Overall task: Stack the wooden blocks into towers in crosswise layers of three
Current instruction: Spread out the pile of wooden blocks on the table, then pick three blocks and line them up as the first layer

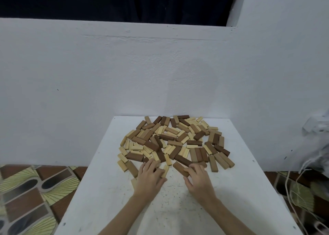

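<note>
Several wooden blocks [175, 140] in pale, tan and dark brown lie scattered flat in a loose heap on the far half of a white table [240, 181]. No tower stands. My left hand [149, 177] is at the heap's near left edge, its fingers curled over a pale block [165, 170]. My right hand [198, 178] is at the near middle, its fingers and thumb gripping the near end of a dark brown block [179, 168] that lies angled on the table.
A white wall [160, 71] rises right behind the table's far edge. Patterned floor tiles [32, 195] show to the left. White cords [295, 195] and a pale bundle hang at the right. The table's near half bears only dark specks.
</note>
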Action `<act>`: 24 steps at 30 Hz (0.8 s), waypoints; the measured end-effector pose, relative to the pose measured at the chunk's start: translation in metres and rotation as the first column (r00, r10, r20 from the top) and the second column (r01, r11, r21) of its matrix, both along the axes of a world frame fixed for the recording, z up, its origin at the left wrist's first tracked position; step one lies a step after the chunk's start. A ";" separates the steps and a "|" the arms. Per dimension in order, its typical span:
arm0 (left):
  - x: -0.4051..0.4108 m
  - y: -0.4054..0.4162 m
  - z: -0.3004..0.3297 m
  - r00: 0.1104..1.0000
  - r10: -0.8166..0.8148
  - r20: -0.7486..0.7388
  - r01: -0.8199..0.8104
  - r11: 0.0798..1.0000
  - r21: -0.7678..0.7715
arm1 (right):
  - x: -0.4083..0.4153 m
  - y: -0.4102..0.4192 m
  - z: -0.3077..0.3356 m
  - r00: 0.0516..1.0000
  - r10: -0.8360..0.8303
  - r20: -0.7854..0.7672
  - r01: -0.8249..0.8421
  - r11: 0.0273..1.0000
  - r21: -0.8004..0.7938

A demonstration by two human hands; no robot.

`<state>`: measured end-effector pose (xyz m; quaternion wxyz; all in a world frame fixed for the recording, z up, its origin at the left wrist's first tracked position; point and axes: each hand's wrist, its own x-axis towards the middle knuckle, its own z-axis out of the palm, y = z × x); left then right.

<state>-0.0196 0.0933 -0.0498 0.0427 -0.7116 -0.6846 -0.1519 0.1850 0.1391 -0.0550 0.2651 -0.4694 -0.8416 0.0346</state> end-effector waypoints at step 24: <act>0.055 0.016 0.025 0.998 -0.068 -0.003 0.066 0.974 -0.218 | 0.024 0.013 0.023 1.000 -0.013 0.016 0.016 0.967 -0.253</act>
